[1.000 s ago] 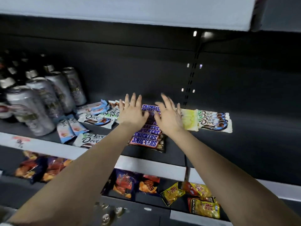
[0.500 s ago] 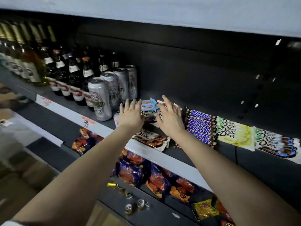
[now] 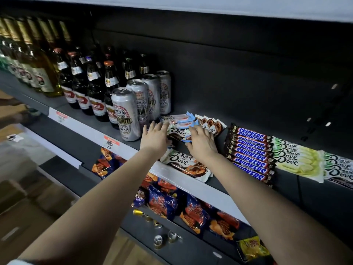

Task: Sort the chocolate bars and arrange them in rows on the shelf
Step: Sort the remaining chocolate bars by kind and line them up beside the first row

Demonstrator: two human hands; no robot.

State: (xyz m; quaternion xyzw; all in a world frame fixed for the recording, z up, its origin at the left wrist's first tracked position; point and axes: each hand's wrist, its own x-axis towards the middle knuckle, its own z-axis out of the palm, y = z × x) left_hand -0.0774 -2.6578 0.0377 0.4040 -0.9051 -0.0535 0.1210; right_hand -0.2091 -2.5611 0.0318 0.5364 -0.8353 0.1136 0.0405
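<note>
Head view of a dark shop shelf with both arms reaching in.

Left grip: fingers straight and spread, tips against the left end of a small pile of Dove bars; nothing is clasped.

Right grip: seen from the back, fingers bent over the right end of the same pile, thumb at its near edge. Whether it pinches the wrappers or only presses them cannot be told.

The pile lies flat on the shelf between the two grips, just right of the cans.

Other chocolate on the same shelf:
- Pink bars with blue ends lie just behind the pile, near the back wall.
- Brown bars overlap in a fan behind the right grip.
- A front bar, white with a dark and orange picture, lies along the shelf edge under the right wrist, its near side over the price strip.
- A Snickers row runs front to back, right of the right grip, the bars side by side and touching.
- Yellow bars lie stacked just right of the Snickers row.
- Green bars lie at the right edge of the view, beside the yellow ones.

Left of the cans stand upright bottles in rows.

Snack bags, blue and orange, fill the shelf below.
</note>
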